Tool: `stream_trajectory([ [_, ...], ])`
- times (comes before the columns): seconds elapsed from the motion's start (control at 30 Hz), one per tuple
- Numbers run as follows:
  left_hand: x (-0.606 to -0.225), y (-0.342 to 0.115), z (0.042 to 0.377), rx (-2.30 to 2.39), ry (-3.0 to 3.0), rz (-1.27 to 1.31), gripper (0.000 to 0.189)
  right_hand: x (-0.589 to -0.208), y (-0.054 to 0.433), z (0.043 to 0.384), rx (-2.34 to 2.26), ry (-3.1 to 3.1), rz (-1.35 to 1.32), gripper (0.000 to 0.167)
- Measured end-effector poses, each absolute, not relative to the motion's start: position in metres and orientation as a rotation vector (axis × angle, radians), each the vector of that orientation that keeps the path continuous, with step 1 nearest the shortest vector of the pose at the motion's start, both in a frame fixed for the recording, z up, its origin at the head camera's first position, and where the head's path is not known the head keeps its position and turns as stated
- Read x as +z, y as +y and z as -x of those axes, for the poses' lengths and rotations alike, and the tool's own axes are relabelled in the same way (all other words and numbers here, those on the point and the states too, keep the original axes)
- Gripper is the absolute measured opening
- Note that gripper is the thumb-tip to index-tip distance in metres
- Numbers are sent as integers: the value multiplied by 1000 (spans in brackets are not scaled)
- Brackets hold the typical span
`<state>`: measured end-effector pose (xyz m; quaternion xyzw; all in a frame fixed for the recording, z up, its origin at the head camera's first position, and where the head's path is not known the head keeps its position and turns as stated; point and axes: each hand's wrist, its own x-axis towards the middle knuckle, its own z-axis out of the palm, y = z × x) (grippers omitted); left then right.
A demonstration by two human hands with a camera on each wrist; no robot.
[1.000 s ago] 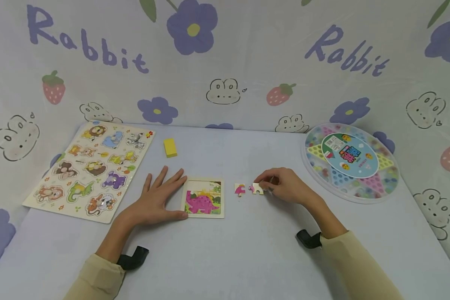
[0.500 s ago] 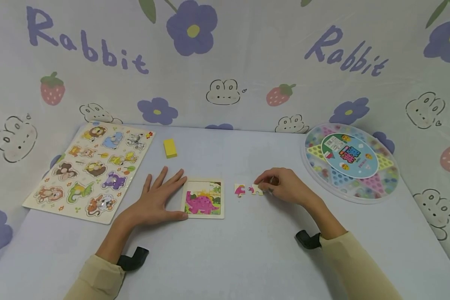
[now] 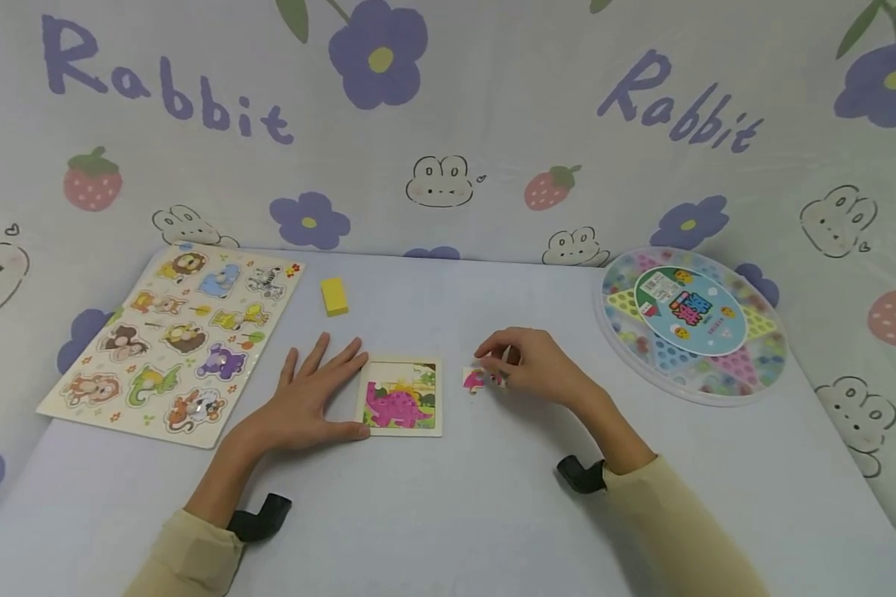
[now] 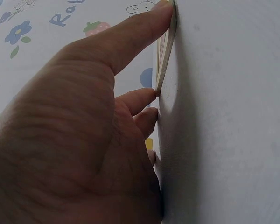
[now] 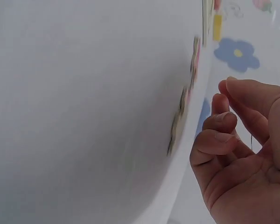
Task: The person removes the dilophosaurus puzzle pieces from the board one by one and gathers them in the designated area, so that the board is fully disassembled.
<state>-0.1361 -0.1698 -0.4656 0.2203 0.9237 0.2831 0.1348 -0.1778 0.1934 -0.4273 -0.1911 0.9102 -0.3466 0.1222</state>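
My left hand (image 3: pixel 306 410) lies with spread fingers at the left side of a small framed jigsaw puzzle (image 3: pixel 399 406) of a pink dinosaur. Thumb and index fingertips touch its frame; in the left wrist view the thumb (image 4: pixel 144 25) rests along the frame's edge. Over the table, my right hand (image 3: pixel 533 365) hovers with loosely bent fingers, thumb and index tips close together, nothing visible between them. Just right of the frame lies a pink-and-white jigsaw piece (image 3: pixel 473 378). A second jigsaw piece (image 5: pixel 178 121) lies beside it, mostly hidden under the right hand in the head view.
An animal peg board (image 3: pixel 194 332) lies at the left. A yellow block (image 3: pixel 334 296) sits behind the puzzle. At the back right is a round game box (image 3: pixel 690 323) with a clear rim. A patterned cloth (image 3: pixel 448 124) hangs behind the table.
My right hand has let go of the second jigsaw piece and moved left, over toward the first one. The left hand stays at the puzzle frame. The head view has shifted slightly.
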Motion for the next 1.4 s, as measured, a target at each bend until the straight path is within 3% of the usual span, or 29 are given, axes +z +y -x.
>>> stream_trajectory([
  [0.5,-463,-167,136,825,2674,-639,103,-428,133,185,-884,2532,839,18],
  [1.4,-465,-170,136,817,2679,-641,103,-432,115,184,-884,2422,693,15],
])
